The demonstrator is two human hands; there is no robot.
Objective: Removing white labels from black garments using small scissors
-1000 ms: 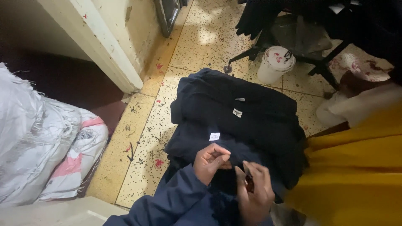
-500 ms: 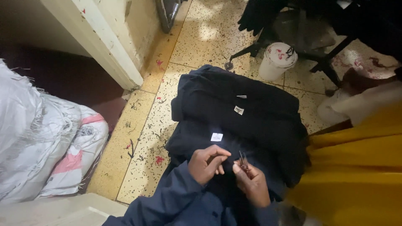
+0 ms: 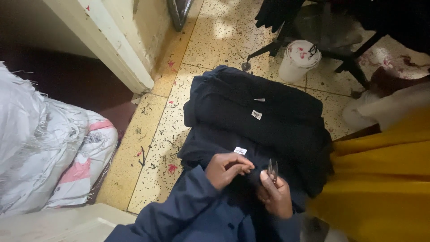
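My left hand (image 3: 226,169) pinches the dark navy garment (image 3: 251,161) just below its small white label (image 3: 240,150). My right hand (image 3: 275,195) holds small metal thread snips (image 3: 272,169), blades pointing up, close beside the left hand's fingertips. Both sleeves are dark blue. Behind the garment lies a stack of folded navy garments (image 3: 264,107) on the floor, with two more white tags showing.
A white bucket (image 3: 298,60) stands behind the stack near black chair legs (image 3: 345,62). Yellow cloth (image 3: 380,179) lies at the right. A white woven sack (image 3: 45,152) sits at the left, by a cream wall corner (image 3: 121,54). The speckled tile floor (image 3: 156,148) is strewn with thread scraps.
My right hand with the snips has moved up beside my left hand, and the left fingers have shifted a little on the cloth below the label.
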